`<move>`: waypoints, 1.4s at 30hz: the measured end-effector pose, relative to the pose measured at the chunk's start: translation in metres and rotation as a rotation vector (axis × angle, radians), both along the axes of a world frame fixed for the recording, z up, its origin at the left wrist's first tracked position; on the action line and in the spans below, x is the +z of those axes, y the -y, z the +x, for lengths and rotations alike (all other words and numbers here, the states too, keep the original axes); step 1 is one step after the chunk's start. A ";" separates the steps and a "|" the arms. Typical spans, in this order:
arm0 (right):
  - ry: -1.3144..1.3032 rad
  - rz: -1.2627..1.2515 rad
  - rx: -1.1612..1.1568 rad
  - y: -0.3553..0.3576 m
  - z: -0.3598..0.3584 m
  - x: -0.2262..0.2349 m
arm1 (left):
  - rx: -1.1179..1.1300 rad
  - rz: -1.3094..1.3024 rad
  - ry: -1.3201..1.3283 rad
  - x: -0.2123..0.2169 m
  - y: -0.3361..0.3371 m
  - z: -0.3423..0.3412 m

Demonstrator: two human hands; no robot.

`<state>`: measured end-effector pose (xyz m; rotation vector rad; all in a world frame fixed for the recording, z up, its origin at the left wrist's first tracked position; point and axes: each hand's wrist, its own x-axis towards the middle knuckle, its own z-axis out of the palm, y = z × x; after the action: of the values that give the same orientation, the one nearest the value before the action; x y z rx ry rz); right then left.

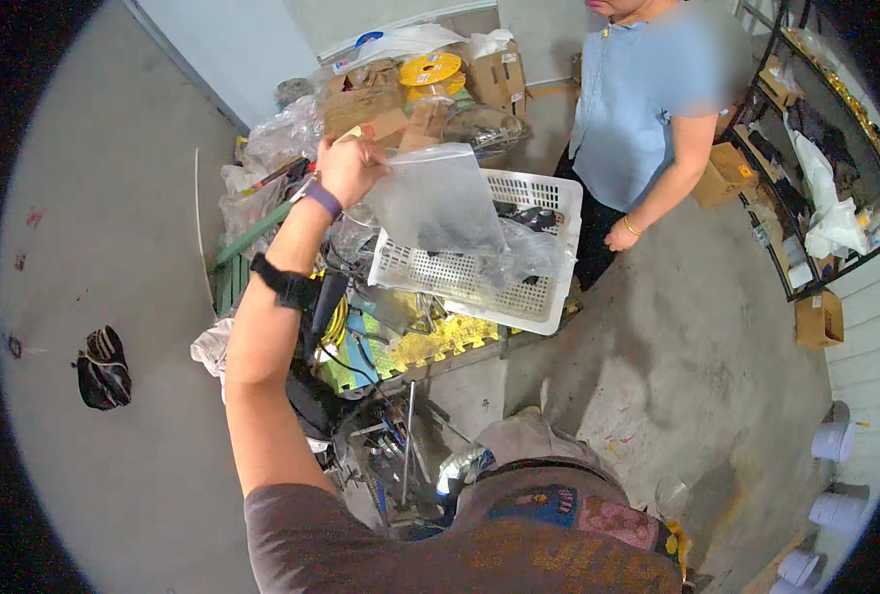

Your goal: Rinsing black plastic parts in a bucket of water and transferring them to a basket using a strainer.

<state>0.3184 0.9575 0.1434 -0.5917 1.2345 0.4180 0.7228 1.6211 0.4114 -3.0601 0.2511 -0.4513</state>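
My left hand [351, 173] is stretched far forward, fingers closed on the upper left corner of a clear plastic bag [438, 203]. The bag hangs flat and looks see-through. Behind and below it stands a white perforated plastic basket [559, 267], partly covered by the bag. Inside the basket are dark parts [531, 216] and some crumpled clear plastic [529, 255]. A purple band circles my left wrist, and a black strap my forearm. My right hand does not show.
A person in a light blue shirt [618, 129] stands right of the basket. Cardboard boxes [499, 79] and yellow spools [430, 69] are piled behind. Tools and cables lie on a yellow foam mat [445, 339]. Metal parts [391, 445] sit lower; a shelf [786, 218] stands far right.
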 end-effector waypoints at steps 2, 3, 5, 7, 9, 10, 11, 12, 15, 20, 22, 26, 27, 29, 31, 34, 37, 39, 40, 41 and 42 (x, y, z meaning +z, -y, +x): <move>-0.002 -0.012 -0.019 -0.011 0.002 0.000 | -0.092 0.000 0.118 0.004 -0.008 -0.010; -0.004 -0.020 -0.034 -0.016 0.002 0.000 | -0.185 -0.004 0.237 0.004 -0.010 -0.016; -0.007 -0.043 -0.093 -0.023 -0.011 0.002 | -0.250 0.048 0.278 -0.003 -0.006 -0.027; -0.020 -0.063 -0.129 -0.030 -0.021 0.005 | -0.212 0.132 0.224 -0.031 -0.022 -0.048; -0.029 -0.078 -0.151 -0.033 -0.024 0.007 | -0.044 0.221 0.089 -0.084 -0.045 -0.077; -0.033 -0.086 -0.160 -0.033 -0.025 0.009 | 0.082 0.269 0.009 -0.113 -0.055 -0.095; -0.033 -0.097 -0.169 -0.033 -0.022 0.009 | 0.193 0.306 -0.060 -0.143 -0.066 -0.114; -0.035 -0.109 -0.180 -0.032 -0.021 0.010 | 0.301 0.341 -0.132 -0.168 -0.069 -0.134; -0.046 -0.150 -0.217 -0.025 -0.028 0.016 | 0.398 0.040 -0.569 -0.208 -0.052 -0.179; -0.046 -0.187 -0.259 -0.013 -0.033 0.018 | 0.251 -0.231 -1.116 -0.315 -0.011 -0.266; -0.040 -0.208 -0.286 -0.003 -0.039 0.019 | 0.219 -0.340 -1.305 -0.330 0.031 -0.263; -0.023 -0.245 -0.329 0.023 -0.055 0.024 | 0.164 -0.266 -1.101 -0.334 0.090 -0.191; -0.024 -0.276 -0.375 0.031 -0.066 0.028 | 0.032 -0.216 -0.843 -0.312 0.125 -0.159; -0.016 -0.305 -0.436 0.040 -0.077 0.033 | 0.093 -0.463 -0.864 -0.276 0.160 -0.092; -0.003 -0.299 -0.469 0.039 -0.077 0.030 | 0.032 -0.418 -0.749 -0.283 0.157 -0.029; 0.019 -0.237 -0.500 0.020 -0.071 0.020 | 0.114 -0.163 -0.605 -0.275 0.108 0.052; -0.029 -0.303 -0.719 0.020 -0.123 0.027 | -0.047 -0.277 -0.833 -0.248 0.215 0.096; -0.047 -0.324 -0.872 0.019 -0.156 0.031 | -0.237 -0.130 -0.962 -0.259 0.281 0.059; -0.065 -0.342 -0.981 0.010 -0.180 0.033 | -0.573 -0.158 -0.897 -0.270 0.315 0.029; -0.075 -0.388 -1.130 0.001 -0.211 0.048 | -0.611 -0.235 -0.916 -0.277 0.366 -0.012; 0.098 -0.673 -0.882 -0.007 -0.224 0.044 | -0.782 -0.198 -0.701 -0.301 0.371 -0.044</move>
<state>0.0948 0.9648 0.1877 -0.5508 1.4030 -0.7842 0.6788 1.2498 0.1101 -3.0422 1.5047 0.6639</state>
